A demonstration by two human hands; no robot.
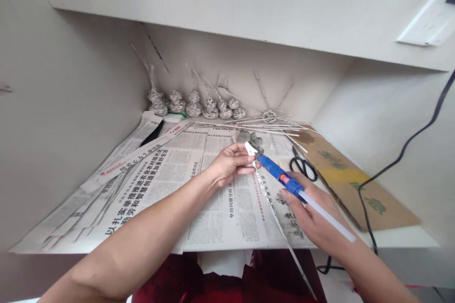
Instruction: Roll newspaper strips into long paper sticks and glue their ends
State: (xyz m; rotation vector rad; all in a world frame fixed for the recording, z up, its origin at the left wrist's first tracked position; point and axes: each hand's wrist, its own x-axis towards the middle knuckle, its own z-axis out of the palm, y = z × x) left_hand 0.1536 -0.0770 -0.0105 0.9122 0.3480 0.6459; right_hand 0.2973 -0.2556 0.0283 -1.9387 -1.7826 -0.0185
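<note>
My left hand (pixel 234 164) pinches a small folded white paper piece (pixel 250 148) at the middle of the newspaper-covered table. From its fingers a long twisted paper strand (pixel 267 199) hangs down past the table's front edge. My right hand (pixel 313 213) is wrapped round a blue hot glue gun (pixel 279 174), its handle mostly hidden by the palm. A translucent glue stick (pixel 329 218) juts from the gun's back end. The gun's nozzle meets the paper piece by my left fingertips; whether it touches I cannot tell.
Several woven paper gourds (pixel 194 104) line the back wall. A woven ring with spokes (pixel 269 115) and loose paper sticks (pixel 249 127) lie right of them. Black scissors (pixel 304 169) rest beside a flat cardboard piece (pixel 341 175). A black cord (pixel 401 156) crosses the right side.
</note>
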